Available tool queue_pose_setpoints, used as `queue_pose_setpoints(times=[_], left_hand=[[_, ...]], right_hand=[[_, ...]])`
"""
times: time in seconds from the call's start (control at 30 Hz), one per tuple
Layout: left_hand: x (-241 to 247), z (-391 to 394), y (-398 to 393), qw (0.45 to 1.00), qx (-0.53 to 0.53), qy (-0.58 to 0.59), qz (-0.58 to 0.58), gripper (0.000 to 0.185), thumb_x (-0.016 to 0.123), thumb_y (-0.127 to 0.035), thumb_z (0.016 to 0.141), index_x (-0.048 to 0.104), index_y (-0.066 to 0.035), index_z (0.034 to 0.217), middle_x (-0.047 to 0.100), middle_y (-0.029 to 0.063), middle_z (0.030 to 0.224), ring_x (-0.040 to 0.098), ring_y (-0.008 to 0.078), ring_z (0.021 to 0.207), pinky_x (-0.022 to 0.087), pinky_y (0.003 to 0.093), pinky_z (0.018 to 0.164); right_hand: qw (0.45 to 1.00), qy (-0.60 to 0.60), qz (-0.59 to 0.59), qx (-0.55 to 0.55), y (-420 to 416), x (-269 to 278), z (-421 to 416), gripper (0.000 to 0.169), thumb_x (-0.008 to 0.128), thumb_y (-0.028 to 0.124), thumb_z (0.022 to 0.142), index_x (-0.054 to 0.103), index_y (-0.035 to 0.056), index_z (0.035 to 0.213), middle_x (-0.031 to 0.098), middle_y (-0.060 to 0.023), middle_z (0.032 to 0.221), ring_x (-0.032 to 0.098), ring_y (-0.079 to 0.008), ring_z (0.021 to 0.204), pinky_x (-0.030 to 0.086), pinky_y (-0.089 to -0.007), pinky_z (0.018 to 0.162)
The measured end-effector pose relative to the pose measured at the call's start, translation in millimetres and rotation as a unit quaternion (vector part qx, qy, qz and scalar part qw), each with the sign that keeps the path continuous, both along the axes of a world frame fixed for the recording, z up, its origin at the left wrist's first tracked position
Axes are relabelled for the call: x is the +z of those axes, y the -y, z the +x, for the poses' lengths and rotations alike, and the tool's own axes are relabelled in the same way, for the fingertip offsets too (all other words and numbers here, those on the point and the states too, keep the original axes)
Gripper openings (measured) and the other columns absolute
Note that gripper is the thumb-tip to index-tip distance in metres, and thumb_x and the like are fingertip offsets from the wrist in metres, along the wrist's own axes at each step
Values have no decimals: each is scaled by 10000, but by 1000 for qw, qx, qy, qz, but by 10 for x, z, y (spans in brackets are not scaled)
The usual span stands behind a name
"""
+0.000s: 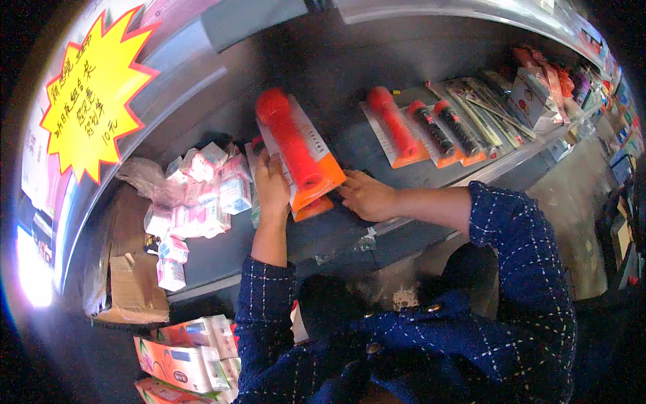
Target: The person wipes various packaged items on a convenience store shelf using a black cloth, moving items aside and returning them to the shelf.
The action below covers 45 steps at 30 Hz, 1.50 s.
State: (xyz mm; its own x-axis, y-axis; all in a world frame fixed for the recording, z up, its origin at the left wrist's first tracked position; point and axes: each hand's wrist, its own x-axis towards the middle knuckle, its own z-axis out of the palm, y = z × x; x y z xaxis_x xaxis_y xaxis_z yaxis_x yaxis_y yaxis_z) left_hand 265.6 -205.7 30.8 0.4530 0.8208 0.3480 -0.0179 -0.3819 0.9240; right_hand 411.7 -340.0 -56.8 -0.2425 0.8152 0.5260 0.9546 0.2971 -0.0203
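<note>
My left hand (272, 184) grips the left edge of a carded pack holding a large red flashlight (292, 136). The pack tilts above the grey shelf (298, 242), and its card has a bright orange lower end. Beneath it shows the orange end of another pack (315, 208), mostly covered. My right hand (367, 196) is at the lower right corner of the upper pack, low over the shelf. Its fingertips are partly hidden by that corner, so its hold is unclear.
Right of my hands lie another red flashlight pack (393, 126) and two black flashlight packs (434, 129) (459, 129). Small white-and-pink boxes (202, 202) are heaped at left beside a cardboard box (136, 288). Tissue packs (176, 361) sit below. A yellow starburst sign (98, 96) bears handwriting.
</note>
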Motion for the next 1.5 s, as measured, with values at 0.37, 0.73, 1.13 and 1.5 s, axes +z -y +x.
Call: queue_pose_setpoints(times=[0.37,0.73,1.13,1.5], left_hand=[[-423,28,-125,997,22,-39,55,414,397,-143,946,396,65,1304,499,225,1252,491,266,1146,360,318,970],[-514,-62,60,964,58,-155,207,427,394,-91,904,354,61,1301,556,294,1102,570,392,997,438,425,862],[-499,664,-192,931,-10,-316,183,506,526,-143,817,369,53,1256,567,300,1099,566,412,1020,450,481,857],[-369,541,158,841,-97,-404,347,643,579,-277,823,342,32,1335,326,315,1356,338,440,1256,281,486,1045]], right_hand=[[957,2,-129,-260,-1573,-88,964,465,518,295,818,532,48,1212,371,-236,1352,317,-421,1263,225,-521,1059],[909,91,-235,-332,-1189,303,1172,347,414,220,858,646,50,1052,539,-190,1192,473,-337,1151,397,-422,942],[985,37,-167,-32,-109,84,897,487,551,17,681,570,22,1168,487,-183,1286,473,-351,1155,376,-396,1007],[923,-147,-188,-302,867,912,563,440,501,84,812,488,45,1250,517,-188,1213,510,-364,1096,398,-405,973]])
